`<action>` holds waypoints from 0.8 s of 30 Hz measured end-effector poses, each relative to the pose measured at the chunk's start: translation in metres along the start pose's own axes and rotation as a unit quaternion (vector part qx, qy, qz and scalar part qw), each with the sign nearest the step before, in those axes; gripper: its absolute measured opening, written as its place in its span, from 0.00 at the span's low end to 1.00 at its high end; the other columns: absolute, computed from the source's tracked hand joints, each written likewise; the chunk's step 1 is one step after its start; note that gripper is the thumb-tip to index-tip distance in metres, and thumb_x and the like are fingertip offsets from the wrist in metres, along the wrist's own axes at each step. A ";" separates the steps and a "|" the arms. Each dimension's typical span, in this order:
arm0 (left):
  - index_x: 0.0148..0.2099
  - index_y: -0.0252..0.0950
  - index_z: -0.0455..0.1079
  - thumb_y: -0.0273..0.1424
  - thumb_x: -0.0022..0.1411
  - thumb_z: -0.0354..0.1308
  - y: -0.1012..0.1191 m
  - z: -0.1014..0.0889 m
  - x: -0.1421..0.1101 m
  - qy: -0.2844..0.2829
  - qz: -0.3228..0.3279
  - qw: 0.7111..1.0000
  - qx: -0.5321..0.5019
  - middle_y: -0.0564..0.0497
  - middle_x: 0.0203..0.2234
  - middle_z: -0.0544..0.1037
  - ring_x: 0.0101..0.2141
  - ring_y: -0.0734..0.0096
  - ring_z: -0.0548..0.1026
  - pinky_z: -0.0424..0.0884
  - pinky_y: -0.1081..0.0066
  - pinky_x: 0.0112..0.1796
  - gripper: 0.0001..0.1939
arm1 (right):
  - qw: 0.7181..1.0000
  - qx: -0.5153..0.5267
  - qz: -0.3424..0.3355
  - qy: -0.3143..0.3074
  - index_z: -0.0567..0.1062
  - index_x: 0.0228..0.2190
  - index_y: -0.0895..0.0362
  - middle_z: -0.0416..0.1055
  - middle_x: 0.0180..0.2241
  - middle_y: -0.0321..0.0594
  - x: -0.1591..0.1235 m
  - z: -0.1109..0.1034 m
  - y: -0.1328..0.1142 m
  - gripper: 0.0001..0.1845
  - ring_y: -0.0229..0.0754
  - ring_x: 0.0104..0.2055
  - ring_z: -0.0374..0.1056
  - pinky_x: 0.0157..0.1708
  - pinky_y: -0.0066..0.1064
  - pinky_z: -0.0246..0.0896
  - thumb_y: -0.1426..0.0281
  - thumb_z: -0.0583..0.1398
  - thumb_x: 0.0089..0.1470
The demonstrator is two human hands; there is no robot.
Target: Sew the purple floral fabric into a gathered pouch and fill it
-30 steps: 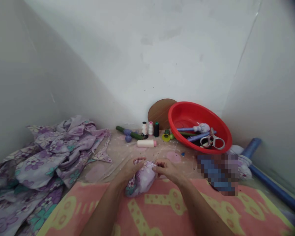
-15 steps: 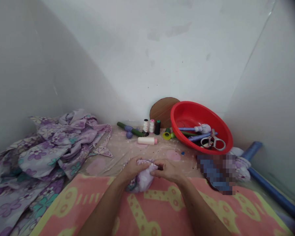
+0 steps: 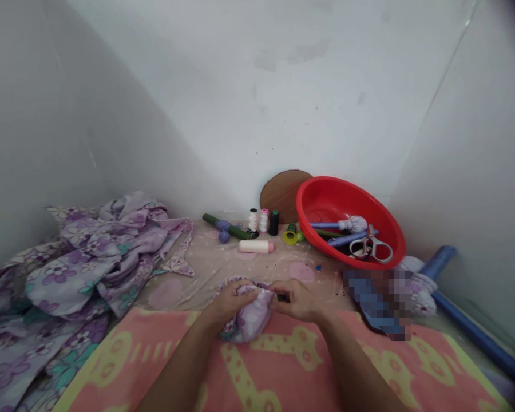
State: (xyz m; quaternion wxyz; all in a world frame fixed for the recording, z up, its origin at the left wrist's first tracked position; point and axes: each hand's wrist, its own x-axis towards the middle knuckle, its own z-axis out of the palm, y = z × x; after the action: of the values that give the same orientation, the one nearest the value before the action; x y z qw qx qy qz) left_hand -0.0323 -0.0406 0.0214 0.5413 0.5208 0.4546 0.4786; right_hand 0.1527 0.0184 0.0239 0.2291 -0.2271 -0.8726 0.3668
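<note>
A bunched piece of lilac floral fabric is held between my two hands, just above the near edge of the pink and yellow cloth. My left hand is closed around the fabric's left side, thumb on top. At the right edge of the fabric, my right hand pinches a gathered bit between thumb and fingers. Whether a needle or thread is in that pinch is too small to tell. A cream thread spool with a pink end lies beyond my hands.
A heap of floral fabric covers the left side. Three upright thread spools stand near the wall beside a green stick. A tilted red basin holds scissors and sticks. At right are a blurred blue object and a blue tube.
My right hand has shifted slightly and still pinches the fabric's edge. The held fabric has turned a little and sits slightly lower. Nothing else has moved apart from a small view shift.
</note>
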 end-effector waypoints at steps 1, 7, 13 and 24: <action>0.29 0.30 0.67 0.37 0.47 0.58 0.000 0.001 0.000 0.000 0.000 1.000 0.009 0.54 0.20 0.67 0.21 0.77 0.62 0.57 0.78 0.22 0.13 | 1.000 -0.015 0.006 0.010 0.72 0.28 0.59 0.65 0.23 0.34 0.000 0.000 0.001 0.07 0.33 0.25 0.57 0.24 0.22 0.51 0.72 0.56 0.44; 0.26 0.31 0.67 0.38 0.47 0.56 -0.002 0.005 0.004 0.029 0.002 0.997 0.071 0.56 0.16 0.63 0.19 0.79 0.59 0.53 0.79 0.19 0.13 | 1.000 -0.008 0.026 0.014 0.68 0.19 0.61 0.57 0.18 0.31 -0.003 -0.003 0.002 0.09 0.30 0.21 0.52 0.21 0.21 0.46 0.68 0.57 0.45; 0.27 0.32 0.67 0.37 0.47 0.57 -0.005 0.008 0.005 0.024 0.011 0.999 0.047 0.56 0.17 0.64 0.20 0.78 0.60 0.54 0.79 0.20 0.12 | 0.997 0.053 0.045 -0.020 0.69 0.21 0.61 0.58 0.19 0.31 -0.001 -0.001 0.010 0.11 0.30 0.22 0.52 0.20 0.21 0.46 0.65 0.56 0.46; 0.27 0.32 0.68 0.39 0.44 0.57 -0.004 0.011 0.009 0.152 0.011 0.985 0.084 0.54 0.17 0.67 0.18 0.76 0.63 0.55 0.78 0.18 0.13 | 0.959 0.212 0.145 0.123 0.67 0.27 0.59 0.58 0.18 0.31 0.004 0.000 0.009 0.12 0.30 0.17 0.54 0.16 0.22 0.51 0.62 0.56 0.43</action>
State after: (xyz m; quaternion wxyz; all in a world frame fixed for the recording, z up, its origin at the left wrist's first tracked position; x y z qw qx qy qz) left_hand -0.0204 -0.0332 0.0179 0.4148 0.4903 0.5643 0.5188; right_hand 0.1519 0.0262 0.0178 0.3217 -0.3406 -0.6974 0.5423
